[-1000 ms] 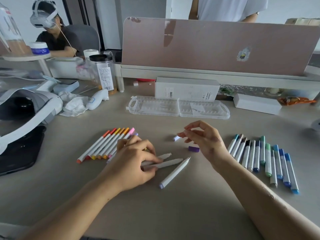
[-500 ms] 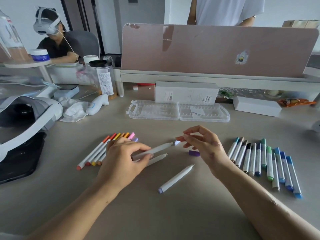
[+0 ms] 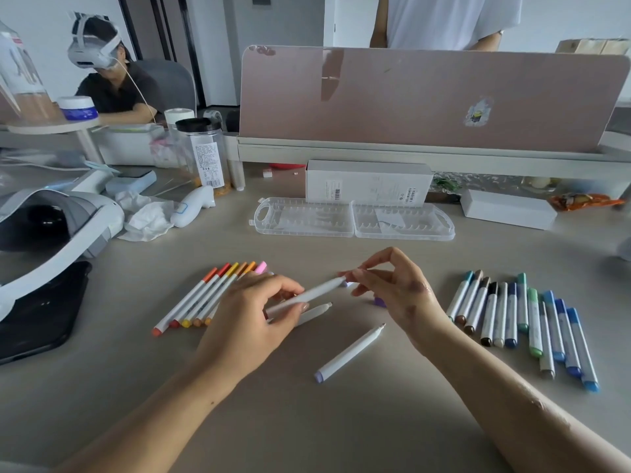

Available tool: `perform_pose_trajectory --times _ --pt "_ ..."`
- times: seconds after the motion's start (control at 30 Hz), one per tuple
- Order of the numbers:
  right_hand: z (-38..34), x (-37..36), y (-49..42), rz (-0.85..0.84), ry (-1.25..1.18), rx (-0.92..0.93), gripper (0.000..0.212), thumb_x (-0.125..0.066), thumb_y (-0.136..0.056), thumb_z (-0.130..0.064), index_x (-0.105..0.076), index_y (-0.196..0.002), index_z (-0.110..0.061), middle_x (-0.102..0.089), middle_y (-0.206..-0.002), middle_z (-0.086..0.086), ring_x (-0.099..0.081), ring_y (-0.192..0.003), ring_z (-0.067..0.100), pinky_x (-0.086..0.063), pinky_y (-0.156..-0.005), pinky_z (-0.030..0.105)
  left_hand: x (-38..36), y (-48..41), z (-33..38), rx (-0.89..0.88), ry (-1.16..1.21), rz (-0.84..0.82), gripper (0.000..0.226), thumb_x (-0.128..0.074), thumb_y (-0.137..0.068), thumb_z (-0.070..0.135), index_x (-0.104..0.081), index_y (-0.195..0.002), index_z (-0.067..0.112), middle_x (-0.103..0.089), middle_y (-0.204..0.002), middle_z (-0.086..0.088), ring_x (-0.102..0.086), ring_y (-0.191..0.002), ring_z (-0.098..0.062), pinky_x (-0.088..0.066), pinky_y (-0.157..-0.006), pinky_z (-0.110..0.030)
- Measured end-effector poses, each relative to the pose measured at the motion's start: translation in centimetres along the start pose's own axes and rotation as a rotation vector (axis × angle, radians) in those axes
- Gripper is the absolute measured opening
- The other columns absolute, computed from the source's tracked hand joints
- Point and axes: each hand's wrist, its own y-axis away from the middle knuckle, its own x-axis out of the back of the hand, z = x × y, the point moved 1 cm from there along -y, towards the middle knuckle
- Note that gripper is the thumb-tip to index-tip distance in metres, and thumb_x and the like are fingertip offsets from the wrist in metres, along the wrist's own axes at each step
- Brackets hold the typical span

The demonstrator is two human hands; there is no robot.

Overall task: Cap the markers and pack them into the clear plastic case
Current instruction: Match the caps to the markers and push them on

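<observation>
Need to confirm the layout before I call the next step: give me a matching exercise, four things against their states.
Things:
1. clear case
2. left hand
3. right hand
4. blue markers

States:
A. pinches a cap at the white marker's tip
B. lie in a row at the right of the desk
C. lies open at the desk's far side
D. grips the white marker's barrel

Pairs: 1-C, 2-D, 3-A, 4-B

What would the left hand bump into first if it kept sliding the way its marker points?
Most likely the right hand: the marker in the left hand points straight at its fingertips, which pinch what looks like a small cap at the marker's tip.
</observation>
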Motion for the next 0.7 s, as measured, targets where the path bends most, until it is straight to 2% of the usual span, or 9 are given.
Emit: perform_pose_trajectory --times 0.07,0.17,0.3,0.33,0.43,0.47,0.57,0.7 --pt "0.1 -0.1 -0.1 0.004 0.009 0.004 0.024 -0.066 -0.090 -0.009 -0.051 -0.100 0.005 -0.077 -0.089 0.008 -0.069 -0.073 0.018 -0.047 -0.062 0.014 -0.1 0.0 0.0 0.000 0.030 -0.016 0.016 -0.078 -0.081 0.014 -0.072 -0.095 0.021 -0.064 -0.086 0.016 -0.063 -0.083 -0.003 -0.053 -0.068 -0.019" --pt "0.1 -0.3 -0.1 -0.047 0.022 0.032 0.023 -0.061 -0.092 -0.007 -0.050 -0.097 0.012 -0.076 -0.093 0.010 -0.071 -0.080 0.024 -0.049 -0.071 0.018 0.0 -0.1 0.1 0.007 0.065 -0.014 0.015 -0.074 -0.084 0.012 -0.071 -0.097 0.019 -0.066 -0.090 0.015 -0.063 -0.086 0.000 -0.048 -0.072 -0.010" --pt "-0.5 -0.6 0.2 -0.098 -0.010 0.097 0.014 -0.055 -0.095 -0.004 -0.053 -0.087 0.006 -0.075 -0.097 0.014 -0.071 -0.083 0.023 -0.048 -0.071 0.013 0.3 -0.2 0.1 0.011 0.094 0.042 0.012 -0.069 -0.089 0.011 -0.069 -0.100 0.015 -0.063 -0.092 0.012 -0.062 -0.090 -0.002 -0.045 -0.075 -0.010" --pt "-0.6 -0.7 0.2 -0.110 -0.011 0.112 0.013 -0.055 -0.095 -0.004 -0.053 -0.085 0.003 -0.075 -0.098 0.014 -0.071 -0.086 0.024 -0.049 -0.075 0.015 0.4 -0.2 0.1 0.021 0.116 0.057 0.013 -0.068 -0.089 0.008 -0.069 -0.101 0.013 -0.063 -0.093 0.010 -0.062 -0.093 0.000 -0.044 -0.075 -0.008" --pt "-0.3 -0.8 0.1 -0.139 -0.016 0.143 0.013 -0.057 -0.093 -0.004 -0.053 -0.081 0.000 -0.075 -0.099 0.014 -0.067 -0.094 0.037 -0.052 -0.091 0.036 0.5 -0.2 -0.2 0.055 0.180 0.087 0.012 -0.066 -0.089 0.001 -0.069 -0.099 0.006 -0.063 -0.095 0.005 -0.061 -0.100 0.006 -0.044 -0.080 -0.004" --pt "-0.2 -0.9 0.0 -0.137 -0.012 0.149 0.013 -0.057 -0.093 -0.003 -0.053 -0.080 0.000 -0.075 -0.098 0.014 -0.067 -0.094 0.039 -0.052 -0.093 0.038 0.5 -0.2 -0.2 0.055 0.189 0.085 0.010 -0.066 -0.089 0.002 -0.069 -0.098 0.005 -0.062 -0.095 0.005 -0.061 -0.102 0.006 -0.044 -0.081 -0.004" --pt "-0.4 -1.1 0.0 -0.124 0.005 0.183 0.015 -0.056 -0.093 0.001 -0.052 -0.078 0.000 -0.075 -0.097 0.014 -0.067 -0.089 0.037 -0.054 -0.088 0.032 0.5 -0.2 -0.3 0.041 0.191 0.082 0.006 -0.065 -0.090 0.006 -0.068 -0.095 0.005 -0.061 -0.094 0.005 -0.062 -0.103 0.001 -0.045 -0.081 -0.006" --pt "-0.5 -1.0 0.0 -0.136 -0.008 0.213 0.019 -0.054 -0.093 0.004 -0.051 -0.075 -0.002 -0.075 -0.096 0.015 -0.068 -0.083 0.025 -0.052 -0.082 0.024 0.4 -0.2 -0.2 0.013 0.166 0.101 0.004 -0.066 -0.090 0.003 -0.067 -0.093 0.004 -0.061 -0.093 0.003 -0.062 -0.100 -0.002 -0.047 -0.080 -0.009"
